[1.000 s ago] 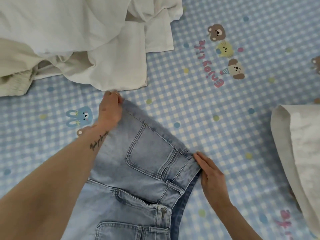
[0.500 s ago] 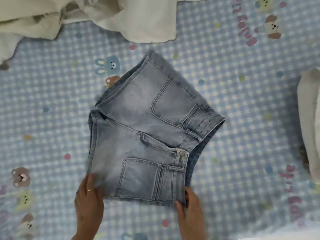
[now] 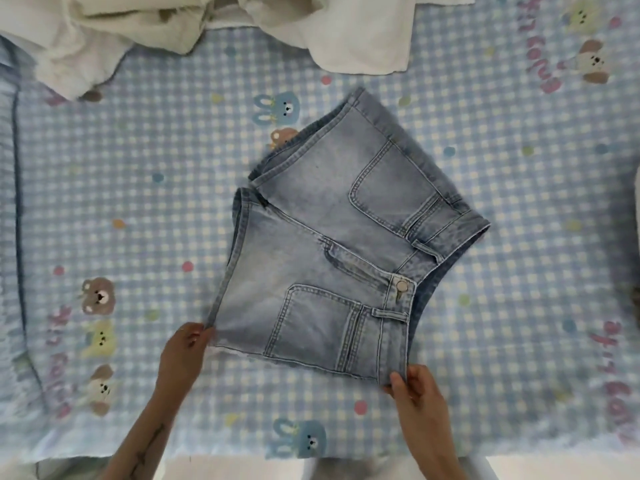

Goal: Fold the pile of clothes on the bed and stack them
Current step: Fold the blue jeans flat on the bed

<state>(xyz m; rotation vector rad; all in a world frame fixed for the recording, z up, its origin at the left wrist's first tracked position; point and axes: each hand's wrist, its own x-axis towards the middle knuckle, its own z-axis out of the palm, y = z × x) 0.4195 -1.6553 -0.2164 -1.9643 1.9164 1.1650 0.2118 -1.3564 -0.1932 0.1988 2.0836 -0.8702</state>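
Two bare forearms are seen, no sleeves being worn on either. The left hand (image 3: 185,351) and right hand (image 3: 414,388) are uncovered. A thin dark tattoo (image 3: 149,445) is marked along the left forearm (its design cannot be made out).

I have one view only: the head camera, worn high, looks almost straight down on the bed (image 3: 138,168) from close above. My forearms enter at the bottom edge; white clothes (image 3: 363,36) fill the frame's top.
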